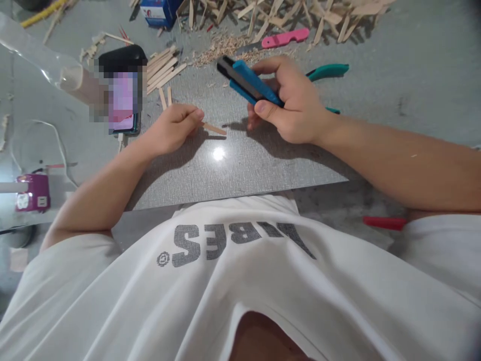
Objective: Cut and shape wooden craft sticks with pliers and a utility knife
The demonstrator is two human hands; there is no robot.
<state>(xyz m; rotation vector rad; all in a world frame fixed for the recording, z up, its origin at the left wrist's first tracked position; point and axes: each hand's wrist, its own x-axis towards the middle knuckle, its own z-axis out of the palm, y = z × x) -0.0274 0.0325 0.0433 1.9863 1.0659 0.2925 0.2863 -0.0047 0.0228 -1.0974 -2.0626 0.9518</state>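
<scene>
My left hand (179, 128) pinches a narrow wooden craft stick (215, 129) between thumb and fingers, its free end pointing right over the grey board (240, 165). In my right hand (291, 100) is a blue-and-black stapler (250, 82), its front end tilted up to the left. The stapler and the stick are apart. More craft sticks (162, 70) lie in a loose row beyond my left hand. Behind my right hand rests a pair of pliers with green handles (330, 71), its head hidden by the hand.
A knife with a pink handle (285, 38) lies by wood shavings (221, 49). Crossed wooden pieces (270, 15) are heaped at the back, beside a blue box (158, 12). Left are a phone (126, 100), a clear bottle (33, 50) and a purple box (35, 193).
</scene>
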